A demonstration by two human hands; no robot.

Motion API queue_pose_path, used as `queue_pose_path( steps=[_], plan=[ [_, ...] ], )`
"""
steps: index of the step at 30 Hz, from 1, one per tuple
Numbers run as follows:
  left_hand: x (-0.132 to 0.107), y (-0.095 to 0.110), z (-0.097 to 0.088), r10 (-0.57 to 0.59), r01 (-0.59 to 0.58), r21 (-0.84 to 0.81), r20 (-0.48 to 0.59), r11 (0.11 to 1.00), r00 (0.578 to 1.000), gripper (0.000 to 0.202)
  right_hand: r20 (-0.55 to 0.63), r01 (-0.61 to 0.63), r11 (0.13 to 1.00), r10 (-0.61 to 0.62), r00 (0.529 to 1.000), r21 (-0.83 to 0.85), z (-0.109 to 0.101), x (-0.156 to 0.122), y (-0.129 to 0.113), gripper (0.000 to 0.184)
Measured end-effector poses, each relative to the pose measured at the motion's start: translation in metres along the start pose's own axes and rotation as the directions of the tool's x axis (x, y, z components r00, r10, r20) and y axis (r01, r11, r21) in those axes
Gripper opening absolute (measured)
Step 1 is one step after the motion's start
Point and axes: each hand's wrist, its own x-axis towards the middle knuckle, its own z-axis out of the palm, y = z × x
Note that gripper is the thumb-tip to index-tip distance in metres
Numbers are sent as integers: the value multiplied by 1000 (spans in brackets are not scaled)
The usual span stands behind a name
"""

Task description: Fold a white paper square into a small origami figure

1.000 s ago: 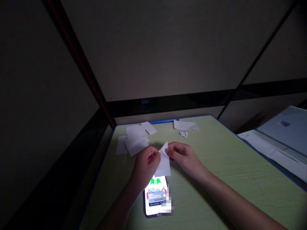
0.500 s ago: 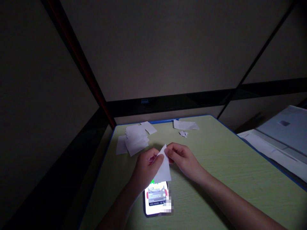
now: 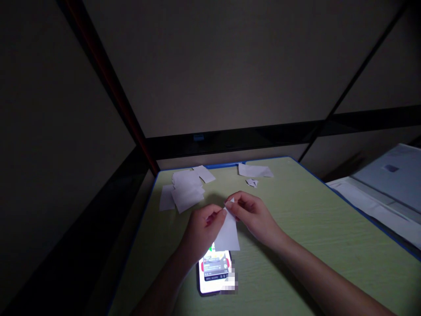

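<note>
A small white sheet of paper (image 3: 228,235) is held up over the table, its top pinched between both hands. My left hand (image 3: 201,230) is closed on the paper's upper left edge, thumb on the near side. Close beside it, my right hand (image 3: 251,215) pinches the pointed top corner between thumb and fingers. Below the paper lies a lit phone (image 3: 215,274), its upper end partly covered by the paper and my left hand. The fingertips behind the paper are hidden.
The green table (image 3: 305,219) has a blue edge. A pile of white paper pieces (image 3: 187,193) lies at the far left. A paper strip (image 3: 255,170) and a small crumpled scrap (image 3: 252,182) lie at the back. A grey laptop (image 3: 391,175) stands on the right.
The paper has shifted slightly to the right and hangs more upright. My right hand has risen slightly at its top corner; the fingertips of both hands remain close together.
</note>
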Motion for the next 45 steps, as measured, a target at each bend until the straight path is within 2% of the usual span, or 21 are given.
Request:
queue_pose_path(
  steps=[7, 14, 19, 23, 26, 30, 32, 36, 38, 42, 45],
  plan=[
    [0, -4, 0, -9, 8, 17, 52, 1000, 999, 26, -8, -37, 999, 37, 999, 22, -2, 2, 0, 18],
    [-1, -4, 2, 26, -28, 56, 31, 998, 999, 26, 5, -18, 999, 18, 1000, -31, -2, 1, 1, 20],
    [-5, -5, 3, 63, -66, 130, 27, 989, 998, 15, -44, 6, 998, -9, 999, -57, -3, 2, 2, 21],
    [-8, -3, 3, 116, -113, 283, 8, 952, 993, 43, -82, 26, 999, -28, 996, -32, -4, 4, 1, 23],
    [-8, 1, 0, 154, -140, 335, -17, 932, 988, 36, -87, 18, 1000, -19, 996, -4, -3, 4, -1, 22],
    [-6, 1, -3, 185, -151, 302, -89, 941, 979, 22, -49, 5, 999, -3, 999, 31, -1, 2, -3, 20],
    [-4, -2, -4, 181, -135, 291, -136, 947, 974, 26, -4, -10, 998, 10, 1000, 61, 0, 1, -4, 18],
    [0, -7, -5, 98, -45, 202, -259, 978, 961, 29, 68, -52, 995, 46, 997, 90, 1, 1, 0, 19],
    [2, -7, -6, 72, -32, 141, -288, 990, 955, 28, 74, -61, 995, 55, 996, 82, 1, 1, 2, 20],
    [3, -2, -7, -16, -2, -75, -250, 997, 968, 29, 40, -51, 996, 48, 998, 76, -1, 2, 1, 18],
    [6, -3, -6, -153, 104, -287, -157, 952, 976, 33, -23, -14, 999, 15, 1000, 48, -2, 2, 0, 13]
  ],
)
